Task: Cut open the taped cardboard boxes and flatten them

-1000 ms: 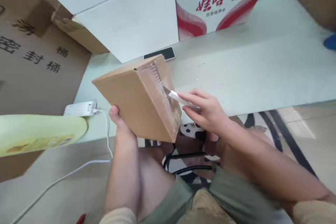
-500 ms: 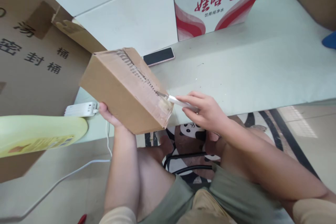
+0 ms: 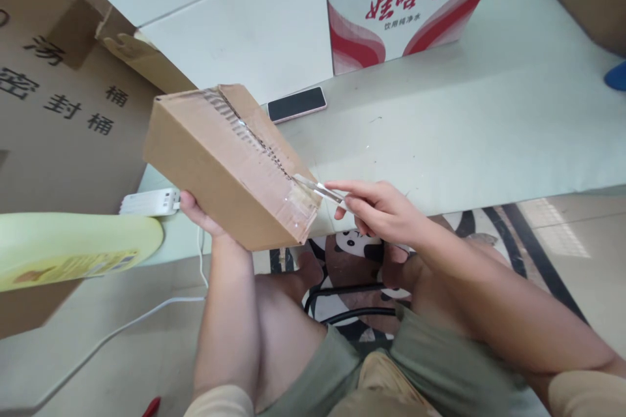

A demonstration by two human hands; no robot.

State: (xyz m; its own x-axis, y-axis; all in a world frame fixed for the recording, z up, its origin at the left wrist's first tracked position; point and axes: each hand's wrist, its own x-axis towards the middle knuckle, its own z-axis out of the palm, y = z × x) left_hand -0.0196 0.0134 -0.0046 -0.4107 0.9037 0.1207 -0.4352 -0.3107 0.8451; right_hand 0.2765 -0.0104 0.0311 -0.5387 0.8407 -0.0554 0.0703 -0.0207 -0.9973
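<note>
A brown cardboard box (image 3: 210, 172) is tilted above the table's near edge, its taped top turned up and to the right. My left hand (image 3: 200, 212) supports it from below at the left, with the thumb showing and the other fingers hidden behind the box. My right hand (image 3: 379, 208) grips a utility knife (image 3: 330, 193) with a pale handle and a metal blade. The blade's tip touches the taped seam near the box's right end. A dark slit with ragged edges runs along that seam.
On the pale green table (image 3: 469, 124) lies a phone (image 3: 297, 104). Behind stands a white and red carton (image 3: 405, 19). At the left are a white power bank (image 3: 149, 202) with a cable, a yellow bottle (image 3: 73, 247) and a big carton (image 3: 63, 98).
The box has shifted slightly left and turned a little. The utility knife has rotated in my right hand, so more of its metal side shows.
</note>
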